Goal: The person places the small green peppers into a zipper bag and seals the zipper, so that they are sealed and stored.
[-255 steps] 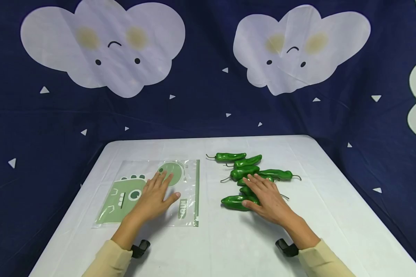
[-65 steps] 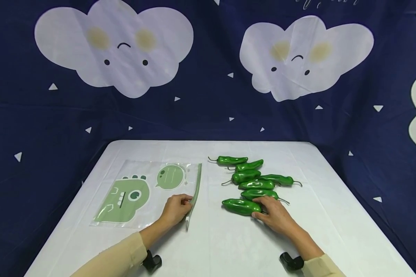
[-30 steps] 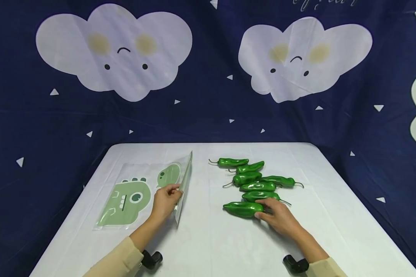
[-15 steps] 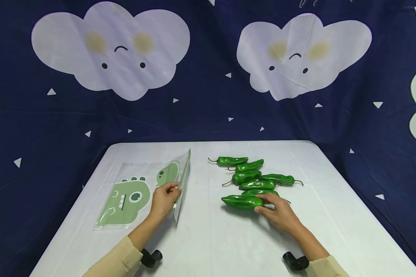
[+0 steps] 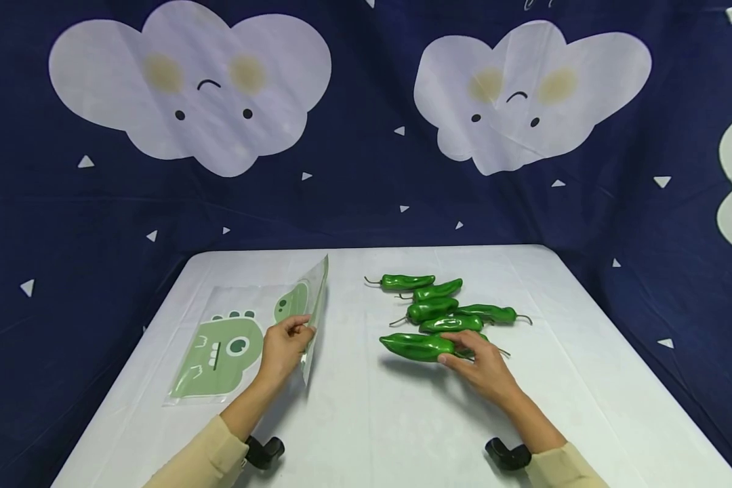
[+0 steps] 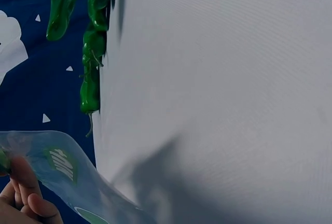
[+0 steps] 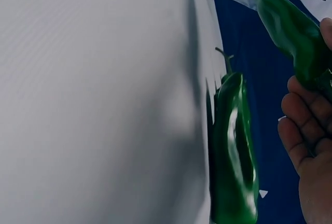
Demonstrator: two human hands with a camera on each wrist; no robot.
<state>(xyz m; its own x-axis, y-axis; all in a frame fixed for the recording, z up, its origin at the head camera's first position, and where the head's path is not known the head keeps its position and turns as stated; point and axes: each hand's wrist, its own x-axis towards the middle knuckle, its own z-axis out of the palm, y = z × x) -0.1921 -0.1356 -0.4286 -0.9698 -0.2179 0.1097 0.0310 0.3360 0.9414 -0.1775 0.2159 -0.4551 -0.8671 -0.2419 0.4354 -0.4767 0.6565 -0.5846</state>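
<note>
My left hand (image 5: pixel 282 349) pinches the green zip edge of a clear zip bag (image 5: pixel 219 362) printed with a green monster. That edge stands raised, while the rest of the bag lies flat at the left. In the left wrist view, the fingertips grip the see-through plastic (image 6: pixel 85 169). My right hand (image 5: pixel 488 371) holds a long green pepper (image 5: pixel 413 346) by its stem end, thumb on the near side. The pepper hangs above the table, its shadow separate beneath it. In the right wrist view, the held pepper (image 7: pixel 288 27) points up and left from the fingers.
Several more green peppers (image 5: pixel 430 310) lie in a loose column behind the right hand. The white-covered table (image 5: pixel 366 434) ends at a dark blue cloth backdrop (image 5: pixel 366 210) with cloud prints. A black wrist mount (image 5: pixel 507 454) sits below each hand.
My right hand has picked up the nearest pepper and moved it up and slightly left. My left hand has taken the bag's zip edge, lifted it and drawn it left.
</note>
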